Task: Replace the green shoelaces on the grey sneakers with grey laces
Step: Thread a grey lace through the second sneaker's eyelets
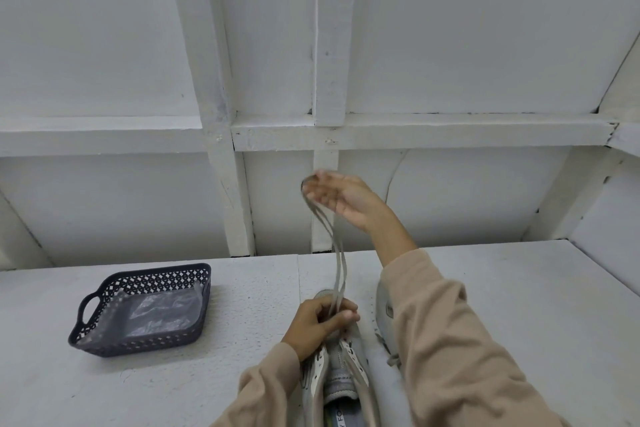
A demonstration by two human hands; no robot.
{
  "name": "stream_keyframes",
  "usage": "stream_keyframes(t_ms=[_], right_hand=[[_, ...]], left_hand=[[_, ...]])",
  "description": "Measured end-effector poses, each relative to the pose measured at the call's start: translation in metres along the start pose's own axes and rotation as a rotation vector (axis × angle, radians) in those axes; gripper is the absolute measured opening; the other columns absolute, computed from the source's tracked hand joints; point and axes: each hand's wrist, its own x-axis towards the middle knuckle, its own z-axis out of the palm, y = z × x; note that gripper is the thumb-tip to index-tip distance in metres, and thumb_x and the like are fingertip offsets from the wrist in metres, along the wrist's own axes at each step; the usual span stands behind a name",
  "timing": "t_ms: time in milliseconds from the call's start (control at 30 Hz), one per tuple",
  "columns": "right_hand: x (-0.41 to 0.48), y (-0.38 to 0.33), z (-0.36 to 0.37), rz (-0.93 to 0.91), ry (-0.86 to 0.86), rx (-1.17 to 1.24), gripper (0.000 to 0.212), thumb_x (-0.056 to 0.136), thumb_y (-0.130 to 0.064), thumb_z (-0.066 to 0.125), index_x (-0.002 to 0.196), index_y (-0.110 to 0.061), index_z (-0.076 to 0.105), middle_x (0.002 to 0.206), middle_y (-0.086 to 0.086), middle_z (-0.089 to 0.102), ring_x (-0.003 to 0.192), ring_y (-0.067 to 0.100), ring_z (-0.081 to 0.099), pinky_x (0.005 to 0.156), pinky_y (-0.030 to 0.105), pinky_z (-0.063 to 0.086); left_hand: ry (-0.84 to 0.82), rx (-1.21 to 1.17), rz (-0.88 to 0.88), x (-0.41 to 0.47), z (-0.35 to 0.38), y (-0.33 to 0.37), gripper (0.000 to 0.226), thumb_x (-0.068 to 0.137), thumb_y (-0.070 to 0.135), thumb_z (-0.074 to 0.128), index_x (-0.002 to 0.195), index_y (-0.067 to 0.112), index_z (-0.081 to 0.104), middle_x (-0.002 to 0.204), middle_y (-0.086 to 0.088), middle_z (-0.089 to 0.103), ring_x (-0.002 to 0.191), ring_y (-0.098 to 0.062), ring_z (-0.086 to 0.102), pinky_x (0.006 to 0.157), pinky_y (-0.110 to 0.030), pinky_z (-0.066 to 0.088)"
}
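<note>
I see the right hand (341, 196) high above the desk (207, 374), its blurred fingers pinching the grey lace (338, 263). Both strands run down between the curled fingers of the left hand (318, 322), which grips the grey sneaker (341, 367) on the desk.

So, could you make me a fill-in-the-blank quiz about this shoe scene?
1. The right hand holds a greyish flat lace stretched ____ from the grey sneaker.
2. The left hand grips that sneaker at its ____ end.
3. The dark perforated plastic basket stands to the sneaker's ____.
4. Inside the basket lies a clear plastic ____.
Missing words: upward; toe; left; bag.
</note>
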Motion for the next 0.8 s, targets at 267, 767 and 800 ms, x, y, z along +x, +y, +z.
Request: stream_keyframes(t_ms=[267, 767, 800], right_hand=[[-0.034, 0.039, -0.042, 0.6, -0.049, -1.186, 0.057, 0.092, -0.052, 0.057, 0.086, 0.004, 0.067, 0.071, 0.015, 0.068, 0.054, 0.021, 0.066, 0.05, 0.024, 0.052], [-0.088, 0.081, -0.023, 0.076, -0.011, -0.721, 0.009, 0.08, -0.004, 0.075, 0.073, -0.007, 0.07, 0.066, -0.009, 0.065, 0.053, -0.005, 0.054, 0.054, 0.005, 0.038], [-0.087, 0.079, -0.021, 0.068, -0.019, -0.714, 0.014, 0.08, 0.0, 0.074, 0.069, -0.007, 0.069, 0.067, -0.007, 0.065, 0.051, -0.004, 0.052, 0.05, 0.006, 0.037]], left_hand=[[0.012, -0.118, -0.055, 0.006, 0.0, 0.0, 0.033, 0.094, 0.027, 0.047, 0.099, 0.001, 0.067, 0.095, -0.015, 0.073, 0.096, -0.022, 0.066, 0.094, -0.03, 0.049], [-0.044, -0.06, -0.019, 0.004, -0.002, -0.004, 0.012, 0.087, 0.007, 0.066, 0.097, 0.0, 0.067, 0.091, -0.007, 0.073, 0.089, -0.018, 0.068, 0.081, -0.025, 0.05], [-0.062, -0.035, -0.014, 0.003, -0.003, -0.004, 0.014, 0.083, 0.006, 0.069, 0.097, 0.004, 0.068, 0.092, -0.005, 0.073, 0.091, -0.017, 0.068, 0.082, -0.025, 0.05]])
